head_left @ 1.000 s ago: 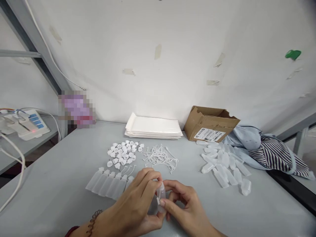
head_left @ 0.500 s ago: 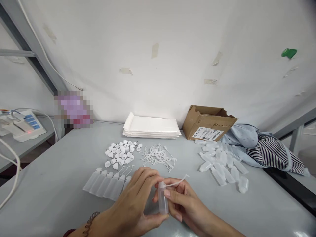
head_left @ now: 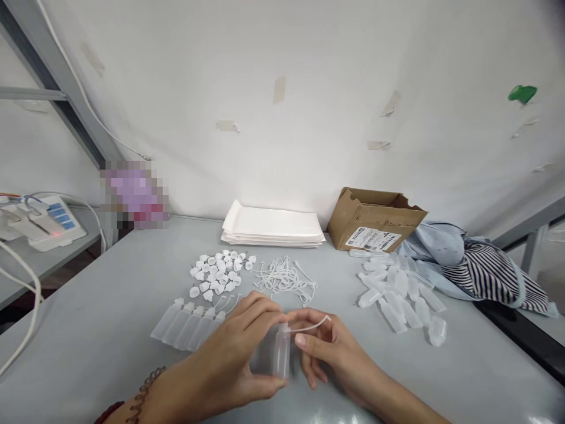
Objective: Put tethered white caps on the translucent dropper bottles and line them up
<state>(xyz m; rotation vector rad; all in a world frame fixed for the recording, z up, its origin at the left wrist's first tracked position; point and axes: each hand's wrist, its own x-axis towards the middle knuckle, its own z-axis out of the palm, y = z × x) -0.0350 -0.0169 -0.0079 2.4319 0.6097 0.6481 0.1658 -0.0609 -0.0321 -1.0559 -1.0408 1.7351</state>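
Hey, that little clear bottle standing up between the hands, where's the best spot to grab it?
Take the bottle round its straight lower body, coming from the left, as the left hand does. It stands nearly upright, and its neck carries a thin strap pinched by the right hand, so the top should probably stay free.

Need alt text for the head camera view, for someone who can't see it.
A left hand grips a translucent bottle over a grey table while the right hand pinches a thin white strap at its neck. Beyond lie white caps, loose straps, a row of bottles, a heap of bottles and a cardboard box.
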